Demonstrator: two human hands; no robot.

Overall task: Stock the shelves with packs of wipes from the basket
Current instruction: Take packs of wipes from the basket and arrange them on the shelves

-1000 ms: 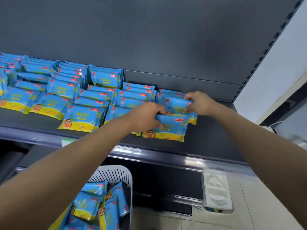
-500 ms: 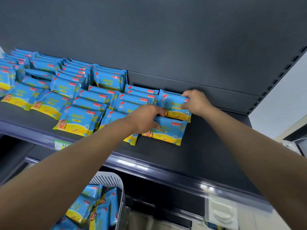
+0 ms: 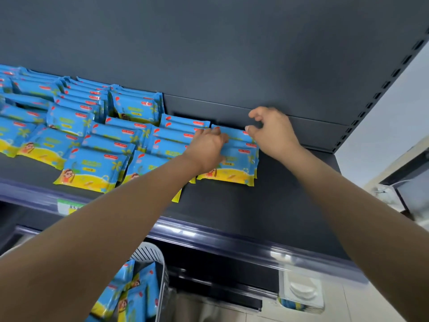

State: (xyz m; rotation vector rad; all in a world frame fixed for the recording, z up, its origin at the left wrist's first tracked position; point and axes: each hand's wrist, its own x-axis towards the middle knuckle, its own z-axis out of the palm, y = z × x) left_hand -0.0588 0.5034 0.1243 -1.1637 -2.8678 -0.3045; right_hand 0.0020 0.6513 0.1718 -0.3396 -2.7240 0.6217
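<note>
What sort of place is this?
Probably a retail shop aisle: a dark metal shelf with a slotted upright, rows of identical blue wipe packs laid out, a label on its front rail, and a basket of more packs below.

Pale wall fills the upper rt corner. Below it, far rt, a dark-framed glass pane, blurred, can't tell what it belongs to. Btm rt: white moulded plastic tray w/ rounded hollows, a blue & yellow strip showing just under it. Light tiled floor beside it. Left side, low: small green & white label, print too blurred to read
</note>
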